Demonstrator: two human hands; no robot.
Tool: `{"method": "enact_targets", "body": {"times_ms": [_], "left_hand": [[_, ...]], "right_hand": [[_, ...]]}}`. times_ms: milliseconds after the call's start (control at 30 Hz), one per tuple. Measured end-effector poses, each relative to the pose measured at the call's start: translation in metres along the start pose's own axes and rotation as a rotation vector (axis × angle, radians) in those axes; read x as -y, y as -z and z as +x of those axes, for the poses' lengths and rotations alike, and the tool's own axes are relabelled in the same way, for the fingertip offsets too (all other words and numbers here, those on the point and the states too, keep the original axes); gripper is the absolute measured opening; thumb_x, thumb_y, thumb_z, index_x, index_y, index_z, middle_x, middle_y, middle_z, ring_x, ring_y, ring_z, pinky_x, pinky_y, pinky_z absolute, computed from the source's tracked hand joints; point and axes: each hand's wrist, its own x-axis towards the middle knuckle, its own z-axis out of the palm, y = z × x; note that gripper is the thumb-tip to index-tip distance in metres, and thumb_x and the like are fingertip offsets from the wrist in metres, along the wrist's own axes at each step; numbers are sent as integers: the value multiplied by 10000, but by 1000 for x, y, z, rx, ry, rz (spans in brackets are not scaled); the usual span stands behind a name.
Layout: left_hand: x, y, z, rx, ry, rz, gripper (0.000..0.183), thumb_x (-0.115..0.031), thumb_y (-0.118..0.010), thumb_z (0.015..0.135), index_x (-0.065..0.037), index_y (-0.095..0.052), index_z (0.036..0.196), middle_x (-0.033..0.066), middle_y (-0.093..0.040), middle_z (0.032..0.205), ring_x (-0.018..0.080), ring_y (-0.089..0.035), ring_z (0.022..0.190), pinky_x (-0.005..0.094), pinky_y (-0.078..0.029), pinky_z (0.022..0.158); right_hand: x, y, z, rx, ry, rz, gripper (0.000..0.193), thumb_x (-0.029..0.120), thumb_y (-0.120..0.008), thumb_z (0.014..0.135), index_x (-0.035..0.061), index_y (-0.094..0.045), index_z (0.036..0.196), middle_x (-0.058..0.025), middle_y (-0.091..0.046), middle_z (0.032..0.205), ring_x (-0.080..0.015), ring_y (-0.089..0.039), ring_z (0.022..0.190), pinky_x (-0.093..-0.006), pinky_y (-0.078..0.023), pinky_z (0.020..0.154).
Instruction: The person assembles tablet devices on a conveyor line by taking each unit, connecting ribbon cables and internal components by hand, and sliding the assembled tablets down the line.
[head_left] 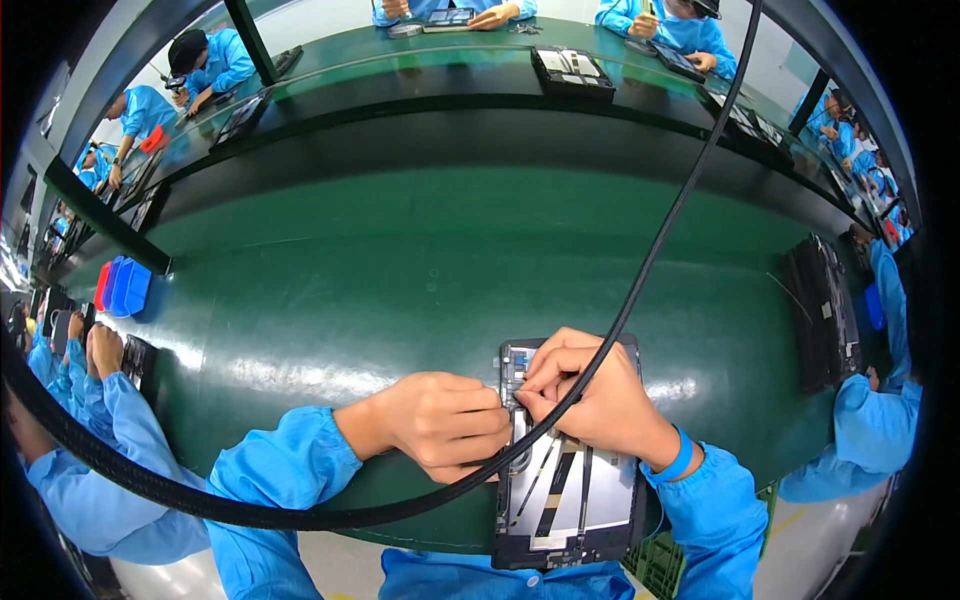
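Note:
An opened tablet [605, 480] lies in front of me at the near edge of the green bench, its silver inner panel, dark strips and small circuit parts exposed. My left hand [440, 425] is closed with curled fingers at the tablet's upper left edge; its fingertips are hidden. Over the upper part of the tablet, my right hand [595, 395] pinches thumb and forefinger together near the left-hand circuit area. Whatever lies between those fingertips is too small or hidden to name. A blue band [680, 455] circles my right wrist.
A thick black cable [660, 235] crosses before my right hand and sweeps to the left. Blue and red bins [128, 287] stand far left; stacked dark tablets [822, 315] stand right. Beyond a raised shelf [440, 110] holding opened tablets, people in blue work; others sit at both sides.

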Motion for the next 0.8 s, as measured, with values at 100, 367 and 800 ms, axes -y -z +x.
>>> {"method": "enact_targets", "body": {"times_ms": [100, 367, 800], "left_hand": [[2, 3, -1, 31, 12, 20, 389, -377, -720, 981, 5, -790, 964, 125, -720, 924, 237, -689, 732, 331, -578, 636], [9, 1, 0, -4, 61, -9, 385, -330, -742, 912, 44, -732, 1005, 126, -688, 976, 248, -654, 795, 351, -574, 660], [5, 2, 0, -36, 50, 101, 281, -236, -699, 969, 40, -747, 989, 112, -707, 937, 245, -675, 787, 353, -594, 668]], "right_hand": [[0, -2, 1, 8, -6, -5, 126, 22, -909, 846, 15, -783, 845, -80, -743, 998, -77, -653, 708, -232, -517, 617], [1, 0, 0, -7, -12, -21, 131, 10, -901, 819, 21, -771, 810, -84, -739, 985, -81, -659, 693, -244, -527, 618], [5, -1, 2, 7, -31, -37, 136, 17, -909, 811, 17, -773, 810, -77, -739, 962, -108, -671, 723, -267, -519, 614]]}}
